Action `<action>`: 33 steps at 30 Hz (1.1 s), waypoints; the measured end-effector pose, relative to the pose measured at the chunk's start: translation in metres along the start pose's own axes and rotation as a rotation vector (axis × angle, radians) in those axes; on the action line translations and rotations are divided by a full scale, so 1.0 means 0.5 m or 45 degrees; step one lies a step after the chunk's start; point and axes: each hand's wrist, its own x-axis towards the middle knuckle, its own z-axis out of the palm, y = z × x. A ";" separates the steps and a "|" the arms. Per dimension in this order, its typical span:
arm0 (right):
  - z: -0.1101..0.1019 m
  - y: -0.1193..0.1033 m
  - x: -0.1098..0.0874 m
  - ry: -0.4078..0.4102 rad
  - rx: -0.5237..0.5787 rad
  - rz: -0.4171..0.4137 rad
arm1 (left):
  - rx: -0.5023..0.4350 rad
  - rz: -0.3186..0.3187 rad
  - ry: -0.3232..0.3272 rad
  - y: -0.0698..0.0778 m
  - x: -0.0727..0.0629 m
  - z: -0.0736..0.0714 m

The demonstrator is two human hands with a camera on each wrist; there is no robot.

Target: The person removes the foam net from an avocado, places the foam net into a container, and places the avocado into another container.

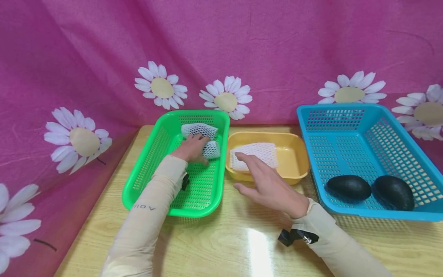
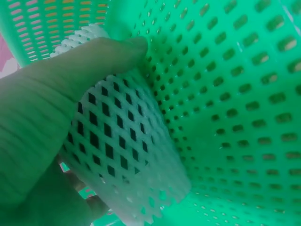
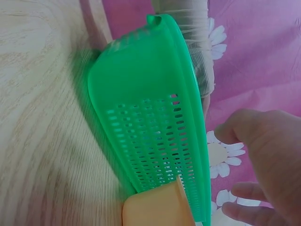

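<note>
Inside the green basket (image 1: 204, 200), my left hand (image 1: 193, 148) grips a dark avocado-like fruit in a white foam net sleeve (image 2: 113, 136). The thumb lies over the sleeve, and fingers show on its lower side in the left wrist view. Just behind it lies another dark fruit in a foam net (image 1: 199, 129). My right hand (image 1: 273, 188) hovers at the front of the yellow tub (image 1: 292, 156), fingers extended and holding nothing. A flattened white foam net sleeve (image 1: 261, 154) lies in that tub, partly covered by the right hand.
To the right stands a blue basket (image 1: 335, 154) with two bare dark fruits (image 1: 348, 187) near its front wall. The three containers stand side by side on a wooden table (image 1: 214, 246). A pink flowered cloth (image 1: 270, 50) hangs behind.
</note>
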 end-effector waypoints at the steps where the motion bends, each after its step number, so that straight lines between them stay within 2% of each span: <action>1: -0.001 0.001 0.000 0.000 0.000 0.002 | -0.002 -0.005 -0.004 0.000 0.000 0.000; 7: -0.005 0.006 -0.001 0.023 -0.011 0.000 | -0.021 -0.003 -0.033 0.001 0.003 -0.001; 16: -0.005 0.012 -0.001 0.017 -0.021 0.003 | -0.109 -0.003 -0.080 -0.003 0.002 0.000; 33: -0.007 0.011 0.000 0.007 -0.028 0.023 | -0.155 -0.038 -0.081 -0.004 0.007 0.004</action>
